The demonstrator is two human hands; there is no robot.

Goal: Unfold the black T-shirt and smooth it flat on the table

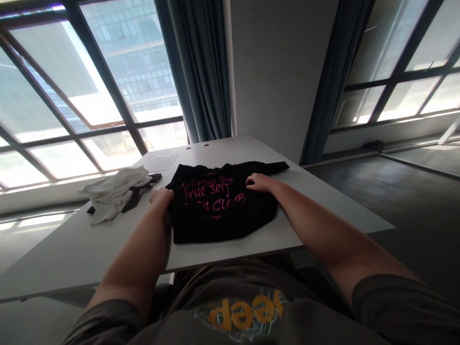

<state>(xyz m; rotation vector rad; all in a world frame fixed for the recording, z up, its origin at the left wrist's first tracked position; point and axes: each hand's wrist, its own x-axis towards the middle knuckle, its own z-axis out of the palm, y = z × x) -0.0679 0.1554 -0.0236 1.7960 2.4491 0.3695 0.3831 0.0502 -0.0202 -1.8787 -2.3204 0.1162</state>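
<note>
A black T-shirt (pixel 219 211) with pink lettering lies spread on the white table (pixel 316 191), print side up. My left hand (pixel 162 195) rests at the shirt's left edge with its fingers curled over the fabric. My right hand (pixel 259 182) lies on the upper right part of the shirt, near the sleeve, fingers bent and pressing down on the cloth. Both forearms reach out over the table's near edge.
A crumpled white garment (pixel 115 191) with something black under it lies on the table to the left. A sheet of paper (pixel 162 162) lies at the far side. Windows and blue curtains (pixel 204 72) stand behind the table; dark floor lies to the right.
</note>
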